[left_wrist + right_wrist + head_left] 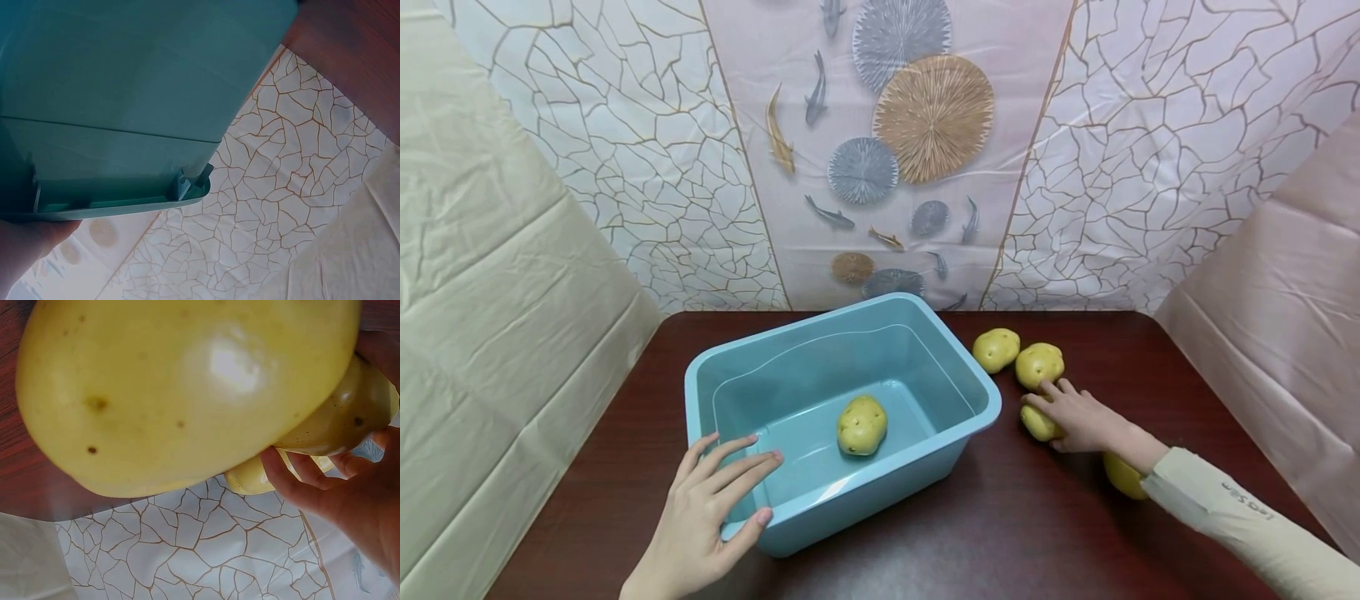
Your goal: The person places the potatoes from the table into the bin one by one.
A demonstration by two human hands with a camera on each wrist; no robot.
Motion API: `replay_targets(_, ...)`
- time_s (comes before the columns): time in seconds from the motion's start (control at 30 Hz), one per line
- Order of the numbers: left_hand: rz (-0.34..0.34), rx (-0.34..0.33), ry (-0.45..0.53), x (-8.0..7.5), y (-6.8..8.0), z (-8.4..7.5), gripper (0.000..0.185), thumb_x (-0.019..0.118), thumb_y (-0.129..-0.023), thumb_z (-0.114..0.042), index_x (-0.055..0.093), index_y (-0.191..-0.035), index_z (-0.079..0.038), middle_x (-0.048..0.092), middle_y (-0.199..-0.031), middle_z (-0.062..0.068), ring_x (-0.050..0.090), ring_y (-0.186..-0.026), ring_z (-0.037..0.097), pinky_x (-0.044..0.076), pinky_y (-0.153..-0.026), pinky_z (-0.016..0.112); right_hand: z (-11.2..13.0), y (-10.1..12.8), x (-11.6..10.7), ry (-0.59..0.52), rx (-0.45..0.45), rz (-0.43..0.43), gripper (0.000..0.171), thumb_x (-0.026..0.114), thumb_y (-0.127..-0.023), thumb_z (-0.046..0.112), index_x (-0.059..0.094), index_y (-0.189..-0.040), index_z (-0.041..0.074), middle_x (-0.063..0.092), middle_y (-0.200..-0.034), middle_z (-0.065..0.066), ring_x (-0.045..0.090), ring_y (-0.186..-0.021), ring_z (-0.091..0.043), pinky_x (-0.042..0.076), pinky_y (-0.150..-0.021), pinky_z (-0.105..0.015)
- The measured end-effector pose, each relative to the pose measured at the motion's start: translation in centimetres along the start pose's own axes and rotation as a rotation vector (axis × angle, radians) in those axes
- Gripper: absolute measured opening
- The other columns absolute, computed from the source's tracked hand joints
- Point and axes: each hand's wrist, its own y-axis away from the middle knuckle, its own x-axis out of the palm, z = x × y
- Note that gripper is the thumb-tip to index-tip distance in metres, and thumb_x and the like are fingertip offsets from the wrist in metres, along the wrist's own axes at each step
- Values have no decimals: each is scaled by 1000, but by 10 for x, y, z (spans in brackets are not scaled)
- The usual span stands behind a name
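Note:
My left hand [696,512] rests at the near left corner of a blue plastic tub [880,492], its fingers fairly straight and spread over the rim. In the left wrist view, the tub's outer wall [125,75] fills much of the picture, with part of the hand [31,247] at its rim. One yellow potato [862,426] lies on the tub's floor. To the right of the tub, my right hand [1086,419] grips another potato [1038,423] at the table. The right wrist view has fingers and thumb around this potato [350,419].
Two potatoes, one [996,350] by the tub's right corner and one [1040,365] beside it, lie beyond the right hand. Another potato [1124,477] sits under the right wrist. Patterned cloth [1090,150] hangs behind the dark wooden table [1000,533].

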Motion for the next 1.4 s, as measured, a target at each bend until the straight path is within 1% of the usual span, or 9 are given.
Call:
replay_targets(0.4,1,2,-1,0,-2,-1,39,43,-90,-42,62,-114,-18,66,-104,-3,52,-107,20,21,-101,40,-2,0,0,16,13,-15,69,81,-53,19,54,-116,8,46,-105,-12,44,-94,-33,39,-53,-38)
replay_targets(0.77,1,5,4,0,-2,-1,39,42,-90,-41,62,-114,-18,66,-104,-3,52,-107,20,21,-101,40,-4,1,1,18,33,-43,70,81,-52,21,55,-116,13,45,-105,-12,45,-92,-36,38,-55,-40)
replay_targets(1.03,2,4,-1,0,-1,-1,39,42,-90,-42,62,-114,-18,66,-104,-3,52,-107,20,21,-101,40,-4,2,-2,7,32,-68,69,81,-50,20,56,-114,16,44,-104,-12,44,-88,-32,35,-51,-33)
replay_targets(1.23,2,3,-2,0,-1,-1,39,41,-90,-42,62,-114,-18,66,-104,-3,52,-107,21,20,-101,40,-3,2,-5,-17,36,-60,68,81,-51,17,56,-115,16,44,-106,-13,42,-89,-32,37,-50,-33)
replay_targets(1.4,4,2,-1,0,-1,0,39,42,-90,-42,62,-114,-18,66,-104,-3,52,-107,20,21,-100,41,-2,3,-7,-20,40,-54,67,80,-52,15,56,-115,17,44,-107,-12,42,-90,-31,35,-50,-32)
